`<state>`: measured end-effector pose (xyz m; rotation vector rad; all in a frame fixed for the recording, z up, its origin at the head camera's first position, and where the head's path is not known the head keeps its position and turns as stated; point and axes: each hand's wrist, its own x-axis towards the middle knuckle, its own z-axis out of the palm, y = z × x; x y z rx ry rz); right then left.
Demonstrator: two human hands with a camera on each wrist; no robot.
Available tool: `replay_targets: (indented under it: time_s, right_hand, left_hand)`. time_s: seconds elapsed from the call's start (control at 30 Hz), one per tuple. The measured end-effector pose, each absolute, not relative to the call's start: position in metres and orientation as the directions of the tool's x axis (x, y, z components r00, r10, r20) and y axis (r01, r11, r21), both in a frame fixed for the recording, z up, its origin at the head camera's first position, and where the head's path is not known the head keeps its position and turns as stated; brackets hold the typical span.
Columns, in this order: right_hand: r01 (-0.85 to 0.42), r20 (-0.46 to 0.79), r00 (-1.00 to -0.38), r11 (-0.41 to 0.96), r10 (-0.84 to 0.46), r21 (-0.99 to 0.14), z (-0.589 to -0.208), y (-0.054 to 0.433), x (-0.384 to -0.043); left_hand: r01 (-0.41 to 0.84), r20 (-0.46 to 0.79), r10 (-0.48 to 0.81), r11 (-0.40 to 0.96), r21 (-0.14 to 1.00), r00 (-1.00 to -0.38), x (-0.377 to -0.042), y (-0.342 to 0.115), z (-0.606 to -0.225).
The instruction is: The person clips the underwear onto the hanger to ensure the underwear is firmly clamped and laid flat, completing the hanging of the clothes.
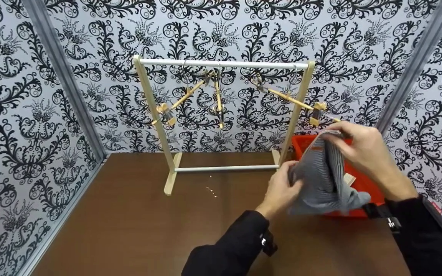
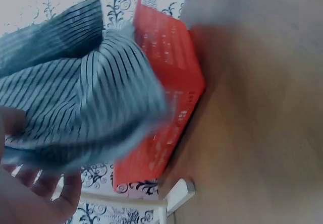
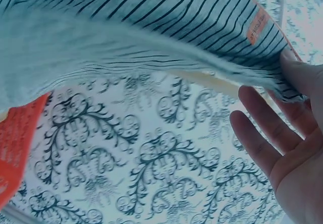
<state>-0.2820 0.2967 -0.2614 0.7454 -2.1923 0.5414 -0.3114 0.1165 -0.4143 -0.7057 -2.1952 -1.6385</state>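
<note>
A grey garment with thin dark stripes [image 1: 317,184] hangs between both hands, partly over the red basket. My right hand [image 1: 366,145] pinches its upper edge between thumb and fingers. An orange label [image 3: 257,26] shows inside that edge in the right wrist view. Lower and to the left, my left hand [image 1: 282,189] holds the garment's side, its thumb over the cloth. In the left wrist view the striped cloth [image 2: 75,88] spreads in loose folds, its lower end blurred, and hides part of the left hand's fingers.
A red plastic basket [image 1: 301,142] stands behind the garment, with a pale piece [image 1: 349,179] in it. A wooden rack with a white rail [image 1: 244,64] stands at the back, carrying three small hangers with clips, one hanger [image 1: 288,97] near the right hand. Patterned walls enclose the brown table [image 1: 136,222].
</note>
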Motion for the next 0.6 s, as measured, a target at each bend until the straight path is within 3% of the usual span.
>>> replay_targets:
  time_s: [0.17, 0.6]
  right_hand:
    - [-0.654, 0.780, -0.576, 0.711, -0.245, -0.260, -0.257, 0.290, -0.276]
    - [-0.617, 0.759, -0.648, 0.625, -0.058, -0.479, -0.265, 0.296, -0.263]
  left_hand:
    - [0.508, 0.487, 0.146, 0.255, 0.823, -0.861, -0.316, 0.094, -0.421]
    - [0.587, 0.586, 0.037, 0.044, 0.808, -0.810, -0.315, -0.008, -0.421]
